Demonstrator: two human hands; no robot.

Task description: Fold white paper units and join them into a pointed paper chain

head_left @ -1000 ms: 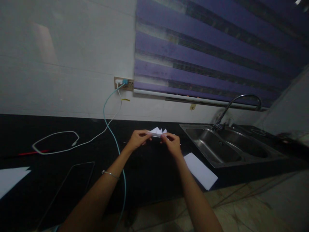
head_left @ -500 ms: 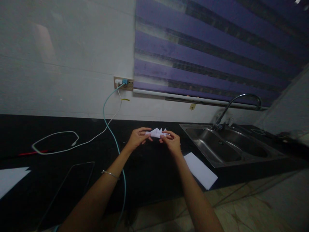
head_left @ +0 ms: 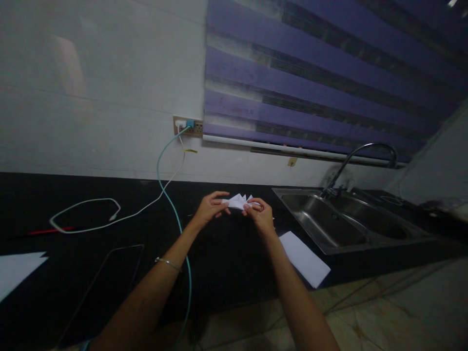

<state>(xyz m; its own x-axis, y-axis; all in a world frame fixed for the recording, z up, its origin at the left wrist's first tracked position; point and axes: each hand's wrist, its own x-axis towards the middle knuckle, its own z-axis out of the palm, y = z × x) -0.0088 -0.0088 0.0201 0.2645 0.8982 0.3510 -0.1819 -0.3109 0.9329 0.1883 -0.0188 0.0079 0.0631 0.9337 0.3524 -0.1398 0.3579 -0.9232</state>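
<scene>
A small white folded paper piece with pointed flaps is held above the black countertop, near its middle. My left hand pinches its left end, fingers closed on it. My right hand pinches the right end, thumb and fingers pressed together on the paper. A thin bracelet sits on my left wrist.
A white sheet lies at the counter's front edge right of my arms. A steel sink with a curved tap is at right. A teal cable and a white cable run from the wall socket. A dark phone and another white sheet lie at left.
My hands have shifted slightly and reworked the paper's flaps between the fingers; the paper sits a little lower than a second ago. Nothing else moved.
</scene>
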